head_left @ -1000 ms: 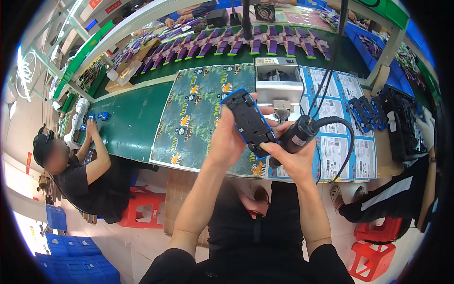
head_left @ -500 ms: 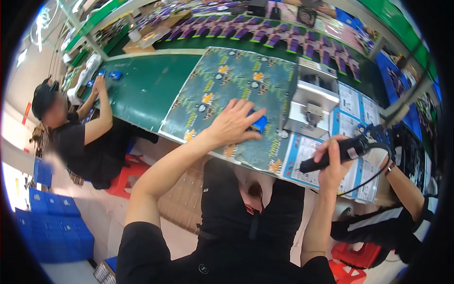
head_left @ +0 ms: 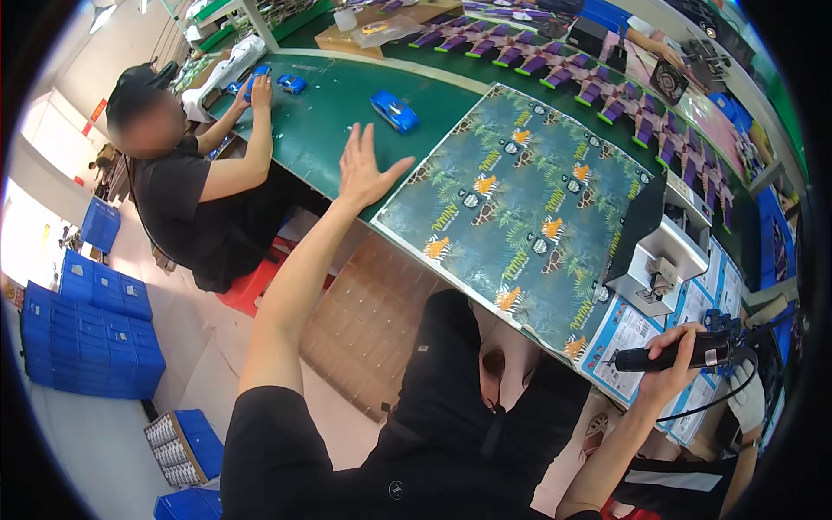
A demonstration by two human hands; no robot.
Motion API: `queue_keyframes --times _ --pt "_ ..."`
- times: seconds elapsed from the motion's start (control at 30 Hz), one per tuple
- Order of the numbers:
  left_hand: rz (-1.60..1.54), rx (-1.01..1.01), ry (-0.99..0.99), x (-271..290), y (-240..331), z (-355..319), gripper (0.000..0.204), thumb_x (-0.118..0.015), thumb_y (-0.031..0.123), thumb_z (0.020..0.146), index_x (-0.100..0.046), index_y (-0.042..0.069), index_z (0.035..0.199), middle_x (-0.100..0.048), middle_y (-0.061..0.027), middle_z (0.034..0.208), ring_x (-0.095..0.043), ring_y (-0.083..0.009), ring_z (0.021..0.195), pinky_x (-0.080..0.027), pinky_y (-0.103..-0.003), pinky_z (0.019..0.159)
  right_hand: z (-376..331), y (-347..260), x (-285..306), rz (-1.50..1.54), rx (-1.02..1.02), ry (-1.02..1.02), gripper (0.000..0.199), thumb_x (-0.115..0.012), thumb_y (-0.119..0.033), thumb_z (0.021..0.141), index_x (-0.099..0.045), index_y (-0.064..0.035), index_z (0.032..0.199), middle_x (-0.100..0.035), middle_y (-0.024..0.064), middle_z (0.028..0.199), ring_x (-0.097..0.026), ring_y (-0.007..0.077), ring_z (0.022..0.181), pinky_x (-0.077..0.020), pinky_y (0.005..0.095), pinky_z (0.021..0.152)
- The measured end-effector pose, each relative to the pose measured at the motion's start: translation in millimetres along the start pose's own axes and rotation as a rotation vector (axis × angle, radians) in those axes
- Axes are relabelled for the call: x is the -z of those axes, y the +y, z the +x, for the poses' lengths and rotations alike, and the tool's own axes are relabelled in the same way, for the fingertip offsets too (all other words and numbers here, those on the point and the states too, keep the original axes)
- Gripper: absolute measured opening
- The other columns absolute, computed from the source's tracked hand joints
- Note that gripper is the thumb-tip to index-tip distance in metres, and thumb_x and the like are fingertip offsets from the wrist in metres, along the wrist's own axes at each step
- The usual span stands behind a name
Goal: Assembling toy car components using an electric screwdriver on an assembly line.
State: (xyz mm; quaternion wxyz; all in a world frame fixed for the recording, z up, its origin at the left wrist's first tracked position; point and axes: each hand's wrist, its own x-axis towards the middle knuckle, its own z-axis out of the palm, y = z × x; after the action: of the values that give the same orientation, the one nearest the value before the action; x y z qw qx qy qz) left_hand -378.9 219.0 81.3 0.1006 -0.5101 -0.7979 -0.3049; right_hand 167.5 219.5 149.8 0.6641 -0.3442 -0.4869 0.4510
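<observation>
While the right hand (head_left: 672, 368) is clamped around a black, barrel-shaped electric screwdriver (head_left: 672, 354) with a dark cable trailing from its rear, the left hand (head_left: 364, 169) holds nothing: its fingers are spread apart, palm down, stretched out over the near edge of the green work surface (head_left: 321, 121). The screwdriver lies roughly level in the fist, its tip pointing toward the person's left and hovering over the blue-and-white printed sheets (head_left: 628, 342) at the bench edge, touching no workpiece.

Just beyond the open left hand, apart from it, a small blue plastic toy car (head_left: 394, 111) sits alone on the green surface. It looks whole from here: a glossy blue body with a darker window area, resting on its wheels at an angle to the bench edge. Finer detail is too small to tell. Judging from how things lie, the car is out of hand and set on the green strip, and the driver is idle, so the fastening on this piece looks finished; no next piece shows in either hand.

Between the hands spreads a large printed mat with palm leaves and orange animals (head_left: 529, 199), and beside it stands a small grey metal fixture (head_left: 663, 260). Farther along the green surface a seated co-worker's hand (head_left: 258, 88) rests on other blue toy cars (head_left: 290, 83). Rows of purple-and-black packages (head_left: 607, 100) line the far side.
</observation>
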Motion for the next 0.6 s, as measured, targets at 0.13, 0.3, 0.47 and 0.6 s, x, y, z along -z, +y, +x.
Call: queue_keyframes --times 0.13,0.3,0.47,0.6 --pt "0.067 -0.058 -0.043 2.6 6.4 -0.7 0.094 -0.070 0.061 0.079 -0.037 0.000 0.144 -0.028 -0.0269 0.153 -0.030 -0.0424 0.140 -0.028 -0.050 0.113 -1.2 -3.7 -3.4 -0.006 0.010 -0.002 0.019 -0.059 -0.017 0.096 -0.049 -0.0031 0.102 -0.052 0.0058 0.066 -0.049 0.0124 0.049 -0.0443 0.0256 0.049" --pt "-0.031 -0.258 0.044 -1.1 36.4 -16.2 0.079 -0.076 0.047 0.078 -0.049 -0.001 0.134 -0.038 -0.0255 0.146 -0.037 -0.0423 0.134 -0.033 -0.050 0.109 -12.1 -26.9 27.4 -0.029 0.100 -0.066 0.018 -0.061 -0.017 0.094 -0.049 -0.0045 0.099 -0.052 0.0066 0.068 -0.050 0.0157 0.052 -0.0473 0.0304 0.054" --pt "-0.442 -0.627 -0.098 17.2 176.7 -92.6 0.068 -0.082 0.020 0.071 -0.052 0.000 0.129 -0.046 -0.0236 0.141 -0.044 -0.0422 0.129 -0.036 -0.050 0.107 -20.9 -74.8 72.1 0.033 0.177 0.070 0.015 -0.060 -0.013 0.094 -0.049 -0.0036 0.097 -0.050 0.0063 0.072 -0.048 0.0146 0.053 -0.0436 0.0288 0.053" --pt "-0.861 -0.876 -0.437 18.0 316.6 -164.7 0.055 -0.080 0.013 0.074 -0.057 -0.001 0.122 -0.057 -0.0231 0.130 -0.054 -0.0383 0.121 -0.044 -0.046 0.100 -6.0 -75.0 96.2 -0.220 0.185 0.289 0.013 -0.061 -0.005 0.090 -0.052 -0.0015 0.099 -0.053 0.0073 0.065 -0.053 0.0161 0.052 -0.0466 0.0291 0.055"
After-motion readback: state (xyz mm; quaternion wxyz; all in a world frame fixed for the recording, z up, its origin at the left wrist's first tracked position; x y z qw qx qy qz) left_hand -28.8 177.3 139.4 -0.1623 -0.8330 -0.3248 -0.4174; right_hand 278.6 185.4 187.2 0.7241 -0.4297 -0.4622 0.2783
